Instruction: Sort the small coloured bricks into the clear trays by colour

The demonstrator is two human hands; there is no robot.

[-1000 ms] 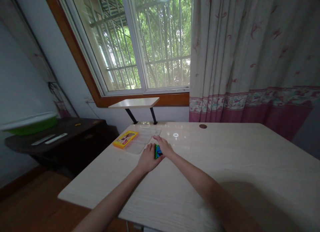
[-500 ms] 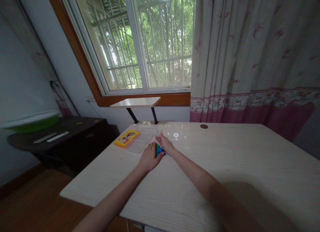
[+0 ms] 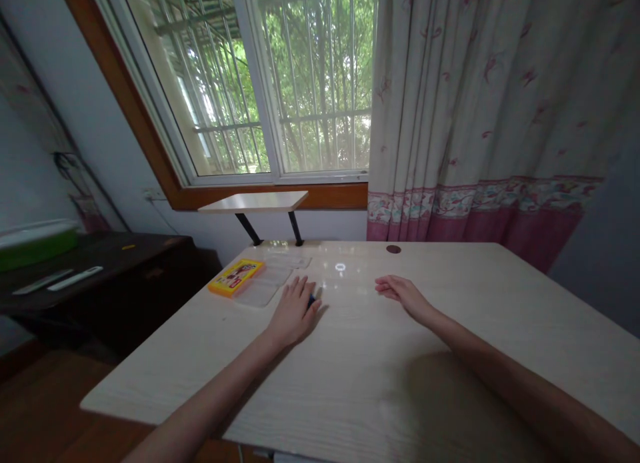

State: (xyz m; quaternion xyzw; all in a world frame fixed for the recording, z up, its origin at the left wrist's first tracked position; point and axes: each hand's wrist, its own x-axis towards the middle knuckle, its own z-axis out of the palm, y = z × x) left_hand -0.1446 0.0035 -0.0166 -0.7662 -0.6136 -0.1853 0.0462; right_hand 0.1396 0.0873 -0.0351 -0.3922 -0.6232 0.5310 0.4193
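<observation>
My left hand [image 3: 294, 311] rests low over the table, its fingers stretched forward and slightly apart. A small dark blue piece [image 3: 311, 301] shows between its thumb and forefinger; whatever else lies beneath the palm is hidden. Off to the right, my right hand [image 3: 403, 295] hovers at the table, turned on its side with loosely extended fingers and nothing visible in them. Left of my left hand lie a yellow and orange box [image 3: 237, 278] with a printed picture and a clear plastic case [image 3: 260, 291].
The pale wooden table [image 3: 350, 370] carries a small raised shelf [image 3: 255, 201] at its back edge, near the window. A round dark cable hole [image 3: 393, 249] sits in the tabletop. On the left, a dark side table [image 3: 150, 256] holds a green tub [image 3: 40, 246].
My right hand has moved away to the right from my left hand. The blue and green pieces seen between the hands are now mostly covered by my left hand. The view has shifted right.
</observation>
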